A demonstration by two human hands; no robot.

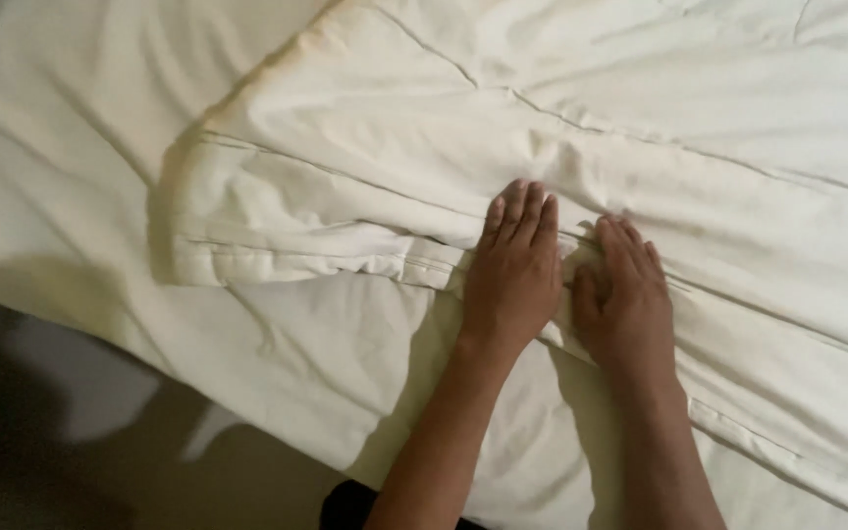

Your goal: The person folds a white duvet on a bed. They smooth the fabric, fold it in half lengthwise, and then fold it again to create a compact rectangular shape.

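Hands (566, 290) flat, palms down on duvet (345, 196)

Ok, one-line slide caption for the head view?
Left hand and right hand press flat on the folded edge of a cream duvet over the sheet.

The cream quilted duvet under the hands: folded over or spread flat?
Folded over. The cream quilted duvet shows a doubled, stitched edge lying on the cream sheet; left hand and right hand press flat on that edge.
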